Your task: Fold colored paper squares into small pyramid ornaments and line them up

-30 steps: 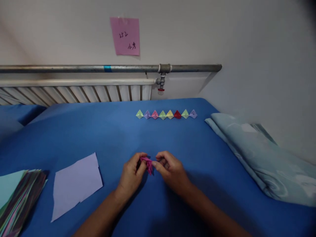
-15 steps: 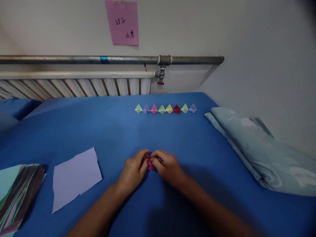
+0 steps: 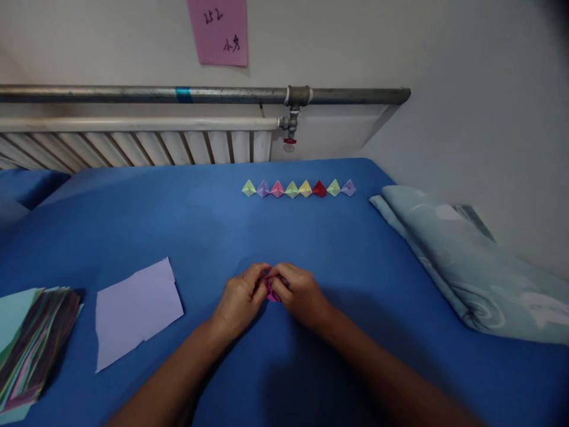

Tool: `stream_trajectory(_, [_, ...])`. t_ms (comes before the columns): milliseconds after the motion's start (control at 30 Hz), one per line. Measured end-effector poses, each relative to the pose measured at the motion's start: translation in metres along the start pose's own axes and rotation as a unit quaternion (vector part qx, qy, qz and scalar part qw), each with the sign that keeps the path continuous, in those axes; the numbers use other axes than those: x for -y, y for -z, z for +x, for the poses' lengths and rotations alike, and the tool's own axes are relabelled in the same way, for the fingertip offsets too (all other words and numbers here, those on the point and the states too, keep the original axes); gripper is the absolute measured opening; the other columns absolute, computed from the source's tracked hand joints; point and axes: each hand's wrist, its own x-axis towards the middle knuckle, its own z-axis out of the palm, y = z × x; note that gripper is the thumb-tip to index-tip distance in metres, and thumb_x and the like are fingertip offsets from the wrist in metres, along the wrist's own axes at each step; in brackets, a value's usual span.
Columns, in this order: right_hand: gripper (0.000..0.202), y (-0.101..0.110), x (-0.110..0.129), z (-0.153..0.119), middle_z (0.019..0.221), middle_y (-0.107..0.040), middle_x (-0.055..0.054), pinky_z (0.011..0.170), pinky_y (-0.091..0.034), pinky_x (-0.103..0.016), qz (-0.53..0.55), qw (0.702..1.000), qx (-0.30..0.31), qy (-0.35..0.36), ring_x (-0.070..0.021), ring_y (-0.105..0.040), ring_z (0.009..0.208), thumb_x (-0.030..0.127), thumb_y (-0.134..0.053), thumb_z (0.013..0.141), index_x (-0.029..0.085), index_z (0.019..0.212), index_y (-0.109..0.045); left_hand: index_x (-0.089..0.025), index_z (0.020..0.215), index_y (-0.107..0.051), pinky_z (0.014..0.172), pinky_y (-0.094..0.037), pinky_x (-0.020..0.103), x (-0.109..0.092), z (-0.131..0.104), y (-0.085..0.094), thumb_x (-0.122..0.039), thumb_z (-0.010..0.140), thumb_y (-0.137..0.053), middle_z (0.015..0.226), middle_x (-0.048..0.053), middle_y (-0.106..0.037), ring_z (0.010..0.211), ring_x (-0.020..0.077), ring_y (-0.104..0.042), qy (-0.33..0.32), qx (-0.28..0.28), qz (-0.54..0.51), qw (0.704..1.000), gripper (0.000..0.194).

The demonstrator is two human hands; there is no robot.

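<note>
Grip closed, left hand (image 3: pixel 240 299) and right hand (image 3: pixel 301 290) pinch folded magenta paper (image 3: pixel 272 293), well back from the far edge of the blue sheet (image 3: pixel 213 231). Open sheet stretches to lavender paper (image 3: pixel 138 311) leftward and folded-paper row (image 3: pixel 304 189) ahead. Forearms (image 3: pixel 182 365) slant inward, hands nearly meeting.

The folded paper (image 3: pixel 272 295) is magenta, the bedcover (image 3: pixel 204 231) plain blue.
</note>
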Motion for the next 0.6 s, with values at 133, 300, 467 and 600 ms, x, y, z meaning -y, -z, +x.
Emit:
stream_trajectory(133, [0.014,-0.0012,-0.0010,0.0003,0.064,-0.056,0.001,0.061,-0.039,-0.023,0.014,1.000,-0.013,-0.002,-0.0119,-0.051,0.061,0.013,-0.047,0.080,0.020,0.069,-0.052,-0.021,0.111,-0.057,0.074,-0.055,0.028,0.0004,0.0002,0.0003,-0.016,0.086,-0.047,0.096,0.004,-0.073,0.083,0.0154,-0.070,0.004,0.004,-0.004,1.000,0.027])
stream_trajectory(300, [0.013,-0.0032,-0.0009,0.0005,0.065,-0.057,0.001,0.062,-0.039,-0.024,0.014,1.000,-0.021,0.000,-0.0119,-0.051,0.061,0.015,-0.047,0.080,0.021,0.069,-0.053,-0.020,0.108,-0.058,0.070,-0.054,0.027,-0.0029,0.0012,0.0019,-0.017,0.086,-0.047,0.092,0.004,-0.073,0.078,0.0149,-0.069,0.011,0.001,-0.006,1.000,0.025])
stream_trajectory(467, [0.015,-0.0066,-0.0005,0.0020,0.065,-0.058,0.001,0.062,-0.040,-0.023,0.019,1.000,-0.024,-0.004,-0.0111,-0.052,0.061,0.016,-0.049,0.081,0.020,0.069,-0.054,-0.019,0.104,-0.059,0.068,-0.052,0.027,-0.0048,0.0027,0.0025,-0.018,0.086,-0.046,0.087,0.004,-0.072,0.073,0.0144,-0.067,0.038,-0.008,-0.009,0.999,0.022])
stream_trajectory(600, [0.007,-0.0015,0.0012,0.0011,0.068,-0.062,0.002,0.060,-0.044,-0.022,0.089,0.994,-0.037,-0.057,-0.0108,-0.056,0.062,0.022,-0.052,0.084,0.021,0.082,-0.059,-0.019,0.104,-0.061,0.062,-0.049,0.025,-0.0038,0.0036,0.0029,-0.020,0.086,-0.046,0.081,0.003,-0.070,0.064,0.0127,-0.064,0.078,-0.018,-0.034,0.996,0.024])
